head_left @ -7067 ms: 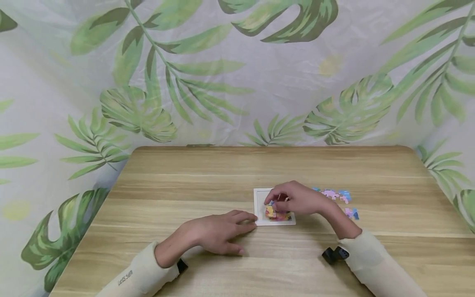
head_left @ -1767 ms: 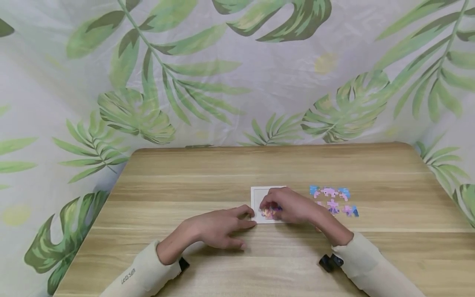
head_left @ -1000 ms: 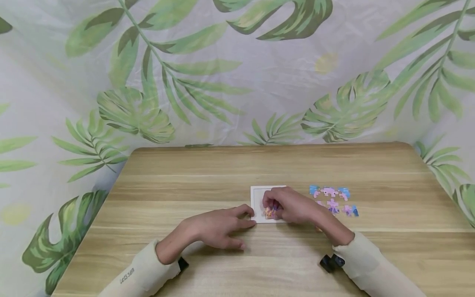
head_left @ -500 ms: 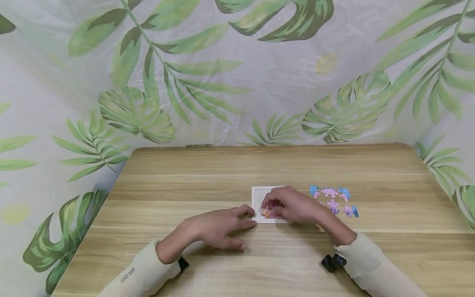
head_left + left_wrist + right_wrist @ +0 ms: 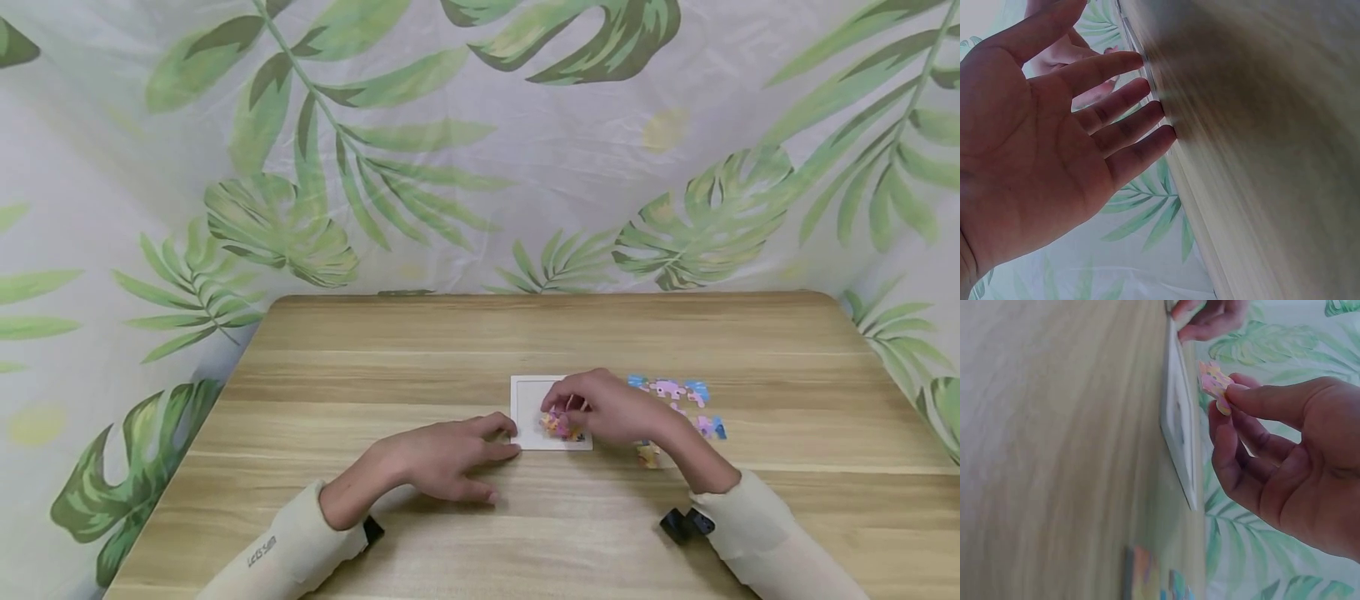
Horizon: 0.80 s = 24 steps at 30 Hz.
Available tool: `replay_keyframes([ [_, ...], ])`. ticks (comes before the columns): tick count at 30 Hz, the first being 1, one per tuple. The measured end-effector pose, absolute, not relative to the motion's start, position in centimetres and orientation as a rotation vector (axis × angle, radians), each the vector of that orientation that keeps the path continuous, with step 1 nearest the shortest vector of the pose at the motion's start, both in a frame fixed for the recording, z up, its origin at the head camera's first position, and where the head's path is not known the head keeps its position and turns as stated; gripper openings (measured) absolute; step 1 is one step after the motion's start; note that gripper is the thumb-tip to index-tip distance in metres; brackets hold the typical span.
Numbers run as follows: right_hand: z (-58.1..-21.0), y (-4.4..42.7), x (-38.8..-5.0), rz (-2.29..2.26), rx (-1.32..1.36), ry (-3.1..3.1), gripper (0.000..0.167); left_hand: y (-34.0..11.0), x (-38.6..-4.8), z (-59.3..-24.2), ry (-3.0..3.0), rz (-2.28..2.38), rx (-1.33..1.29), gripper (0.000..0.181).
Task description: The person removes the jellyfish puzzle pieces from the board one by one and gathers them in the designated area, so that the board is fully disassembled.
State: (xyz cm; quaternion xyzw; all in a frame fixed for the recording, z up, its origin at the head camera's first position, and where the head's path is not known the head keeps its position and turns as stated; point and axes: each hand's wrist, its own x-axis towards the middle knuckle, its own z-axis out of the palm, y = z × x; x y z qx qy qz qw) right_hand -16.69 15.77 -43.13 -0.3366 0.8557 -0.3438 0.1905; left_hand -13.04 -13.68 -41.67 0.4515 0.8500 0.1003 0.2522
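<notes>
My right hand [image 5: 618, 408] pinches a pink and yellow jigsaw piece [image 5: 1215, 384] between thumb and fingers. In the right wrist view the piece is held up off the white puzzle tray [image 5: 1179, 419], touching neither its rim nor the table. From the head, hand and piece hang over the right half of the tray [image 5: 529, 400]. Colourful bits in the tray's lower right are partly hidden by the hand. My left hand [image 5: 442, 462] lies to the left with its fingers extended, fingertips at the tray's left rim. The left wrist view shows its palm [image 5: 1035, 144] and fairly straight fingers.
Right of the tray lie several loose jigsaw pieces: a pink and blue row [image 5: 667, 389], a blue one [image 5: 716, 427] and a yellow one [image 5: 647, 454]. My right forearm covers some of them. The wooden table [image 5: 375, 333] meets a leaf-print cloth behind.
Compared with half a second ago, my right hand has risen and shifted right, carrying the jigsaw piece up from the tray. The left hand has stayed at the rim throughout.
</notes>
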Motion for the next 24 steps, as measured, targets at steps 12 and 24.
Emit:
replay_keyframes([
  [12, -42.3, 20.8, -14.9, -0.968, -0.889, 2.457, 0.019, -13.5, -13.2, -41.6, 2.306, 0.267, 1.206, 0.062],
  [24, -42.9, 25.3, -12.9, -1.034, -0.862, 2.485, 0.015, -13.7, -13.0, -41.5, 2.298, 0.283, 1.193, 0.062],
])
